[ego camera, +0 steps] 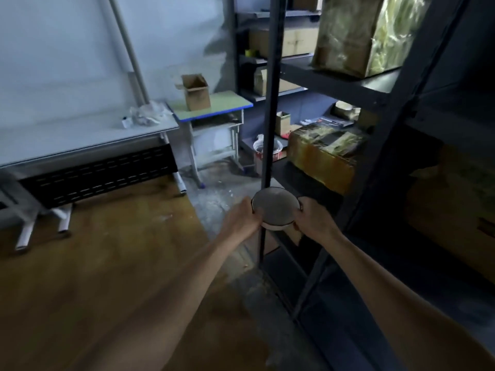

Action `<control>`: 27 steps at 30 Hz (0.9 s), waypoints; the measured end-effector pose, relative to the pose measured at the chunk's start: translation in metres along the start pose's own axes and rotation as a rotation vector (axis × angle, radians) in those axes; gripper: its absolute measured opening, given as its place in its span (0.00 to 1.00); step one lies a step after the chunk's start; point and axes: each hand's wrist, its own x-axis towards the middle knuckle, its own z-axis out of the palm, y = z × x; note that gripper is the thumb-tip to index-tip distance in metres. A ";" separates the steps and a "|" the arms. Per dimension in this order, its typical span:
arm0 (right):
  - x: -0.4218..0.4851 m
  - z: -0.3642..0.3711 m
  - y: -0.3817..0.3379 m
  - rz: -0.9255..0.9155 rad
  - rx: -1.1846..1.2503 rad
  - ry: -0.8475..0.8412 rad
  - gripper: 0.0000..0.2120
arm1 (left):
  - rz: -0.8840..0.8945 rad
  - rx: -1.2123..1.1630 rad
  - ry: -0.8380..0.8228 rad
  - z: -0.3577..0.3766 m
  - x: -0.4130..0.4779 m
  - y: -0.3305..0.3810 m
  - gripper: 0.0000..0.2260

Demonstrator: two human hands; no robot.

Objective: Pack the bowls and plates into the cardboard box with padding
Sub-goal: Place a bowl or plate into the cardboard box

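Storeroom by dark shelving point(272, 116): left grip point(242, 219) and right grip point(313, 218) tight around the bowl point(276, 207).

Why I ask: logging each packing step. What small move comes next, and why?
Probably carry the bowl toward the open cardboard box on the small desk: left hand and right hand both grip its rim beside the shelf, far from the box.

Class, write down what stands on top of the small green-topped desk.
One open cardboard box stands on the green-topped desk, flaps raised. Its walls hide whatever is inside. The bowl is elsewhere, held between the left hand and right hand.
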 end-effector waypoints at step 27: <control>0.199 0.203 -0.282 -0.284 -0.047 -0.128 0.10 | -0.207 -0.059 0.216 -0.228 0.139 -0.244 0.15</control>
